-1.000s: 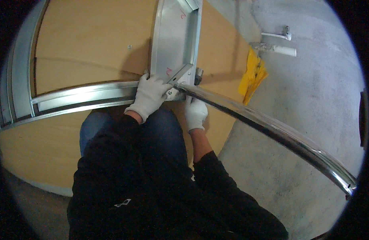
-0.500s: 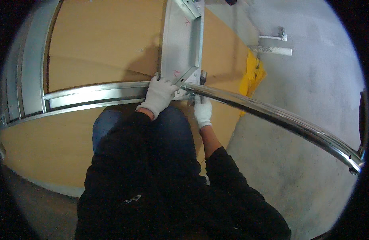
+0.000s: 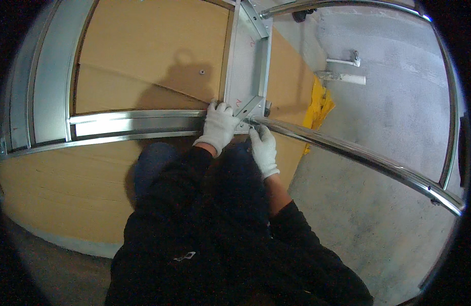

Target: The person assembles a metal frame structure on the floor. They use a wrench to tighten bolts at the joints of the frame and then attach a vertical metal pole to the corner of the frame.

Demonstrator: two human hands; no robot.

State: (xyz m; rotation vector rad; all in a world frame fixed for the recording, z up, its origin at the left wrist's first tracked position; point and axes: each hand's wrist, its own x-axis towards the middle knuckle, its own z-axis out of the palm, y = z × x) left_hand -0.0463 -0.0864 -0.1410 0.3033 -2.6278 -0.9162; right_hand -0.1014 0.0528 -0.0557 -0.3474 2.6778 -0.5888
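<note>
A silvery metal frame (image 3: 143, 125) lies before me on brown cardboard. My left hand (image 3: 218, 127), in a white knit glove, is closed over its near rail, right at the corner. Beside those fingers a small slanted brace (image 3: 250, 108) spans the corner. From the same corner a shiny round tube (image 3: 348, 151) runs off to the right. Just below the tube's end, my gloved right hand (image 3: 264, 150) is closed, thumb and fingers together against the joint. Whatever is between them is too small to make out.
Brown cardboard (image 3: 154, 46) shows inside the frame, with a small nut-like piece (image 3: 202, 72) on it. A crumpled yellow sheet (image 3: 319, 104) lies right of the frame. Beyond it are a white pipe (image 3: 342, 77) and grey concrete floor (image 3: 337, 204). Another tube (image 3: 348, 4) crosses the far side.
The view has shifted, so the frame sits farther right and the far tube shows. My right hand has come out from under the tube to its near side. My left hand keeps to the corner.
</note>
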